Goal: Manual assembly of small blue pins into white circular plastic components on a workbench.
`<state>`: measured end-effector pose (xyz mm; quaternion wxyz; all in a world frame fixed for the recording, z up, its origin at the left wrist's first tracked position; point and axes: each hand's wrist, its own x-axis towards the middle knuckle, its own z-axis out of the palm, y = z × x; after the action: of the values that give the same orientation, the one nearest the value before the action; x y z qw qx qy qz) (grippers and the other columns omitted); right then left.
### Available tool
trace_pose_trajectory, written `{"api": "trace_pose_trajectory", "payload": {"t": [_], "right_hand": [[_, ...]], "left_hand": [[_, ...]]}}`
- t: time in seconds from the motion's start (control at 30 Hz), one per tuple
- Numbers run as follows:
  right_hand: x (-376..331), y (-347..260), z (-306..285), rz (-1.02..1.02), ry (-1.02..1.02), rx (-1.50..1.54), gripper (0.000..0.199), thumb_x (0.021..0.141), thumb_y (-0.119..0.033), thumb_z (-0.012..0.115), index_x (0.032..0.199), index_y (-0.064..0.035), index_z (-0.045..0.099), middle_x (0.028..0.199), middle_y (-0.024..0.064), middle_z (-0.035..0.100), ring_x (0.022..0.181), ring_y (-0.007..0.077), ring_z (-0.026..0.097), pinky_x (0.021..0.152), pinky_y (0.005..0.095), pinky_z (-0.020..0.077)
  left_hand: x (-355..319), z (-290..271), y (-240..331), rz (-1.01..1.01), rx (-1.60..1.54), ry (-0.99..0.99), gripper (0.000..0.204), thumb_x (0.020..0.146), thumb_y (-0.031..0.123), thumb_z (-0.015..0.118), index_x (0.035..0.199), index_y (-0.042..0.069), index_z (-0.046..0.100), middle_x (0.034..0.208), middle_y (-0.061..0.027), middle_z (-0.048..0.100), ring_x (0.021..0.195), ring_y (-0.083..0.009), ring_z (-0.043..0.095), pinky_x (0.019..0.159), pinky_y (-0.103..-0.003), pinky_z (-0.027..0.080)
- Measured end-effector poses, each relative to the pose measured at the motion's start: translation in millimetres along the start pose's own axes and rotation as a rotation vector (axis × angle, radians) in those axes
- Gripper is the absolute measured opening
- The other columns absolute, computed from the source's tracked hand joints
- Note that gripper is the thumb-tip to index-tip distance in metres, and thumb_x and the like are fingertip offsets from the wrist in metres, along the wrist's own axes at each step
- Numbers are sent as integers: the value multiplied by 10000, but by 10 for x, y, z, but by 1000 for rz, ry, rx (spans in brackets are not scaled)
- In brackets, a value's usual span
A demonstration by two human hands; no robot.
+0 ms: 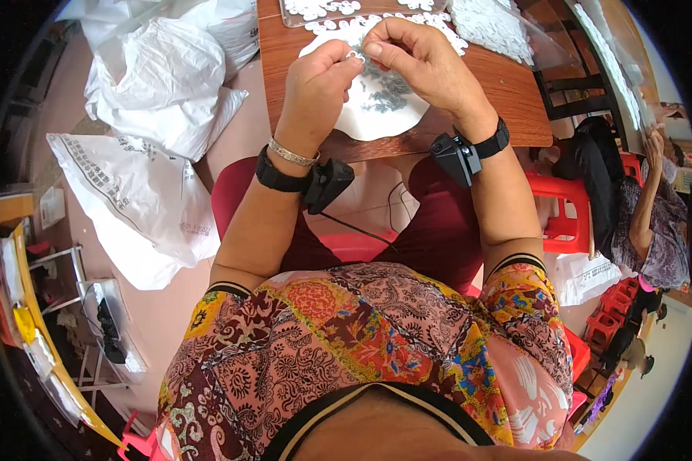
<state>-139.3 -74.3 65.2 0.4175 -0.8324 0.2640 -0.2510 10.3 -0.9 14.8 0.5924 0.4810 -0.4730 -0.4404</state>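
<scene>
Both of my hands meet over the near part of a wooden table [500, 100]. My left hand [315, 88] pinches a small white piece [356, 55] between thumb and fingers; it seems to have rounded lobes. Close beside it, my right hand [430, 65] is closed in a pinch, and whatever lies between its fingertips is too small to name. Below the hands lies a white round sheet or shallow dish [369, 127] at the table's edge. On it is a loose pile of small dark grey parts [388, 94]. Several similar white pieces [346, 31] lie just beyond my fingers.
A clear tray [292, 17] with white pieces stands at the far edge, with a bag of white pieces [490, 31] to its right. Large white sacks [154, 84] fill the floor at left. Red stools [565, 211] and another person [653, 223] are at right.
</scene>
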Motion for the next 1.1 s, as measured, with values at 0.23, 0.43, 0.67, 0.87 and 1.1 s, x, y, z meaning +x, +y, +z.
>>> {"api": "trace_pose_trajectory", "payload": {"t": [0.23,0.43,0.67,0.87,1.1], "right_hand": [[-4,18,-4,32,12,48,187,914,-184,558,866,-5,587,742,-35,526,702,54,460,650,205,405],[-11,87,-29,-12,-22,-40,189,914,-188,552,861,-9,579,729,-39,509,694,53,448,636,208,394],[-5,126,0,-3,-42,-144,193,917,-196,551,859,-14,575,709,-43,493,679,48,435,619,211,389],[-5,96,63,-37,-12,-205,177,916,-182,551,863,-16,579,692,-42,503,658,48,434,597,209,387],[22,124,27,38,-29,-76,170,900,-183,580,881,-18,617,730,-35,561,687,51,482,624,210,406]], "left_hand": [[7,7,-19,3,1,-11,196,824,186,547,746,6,558,575,6,485,522,-61,446,491,-229,366],[4,8,-33,-5,-6,-31,194,826,184,548,759,2,562,577,8,482,520,-65,443,490,-236,367],[2,-9,-85,23,69,-44,188,823,169,542,777,-11,567,558,-6,464,512,-76,431,482,-252,360],[-23,-9,-81,20,60,-25,191,820,163,534,757,-15,565,542,-16,466,503,-83,435,478,-256,360],[33,-49,-48,-54,-23,-28,183,802,137,536,695,-11,544,550,-11,484,497,-84,457,477,-235,366]]}}
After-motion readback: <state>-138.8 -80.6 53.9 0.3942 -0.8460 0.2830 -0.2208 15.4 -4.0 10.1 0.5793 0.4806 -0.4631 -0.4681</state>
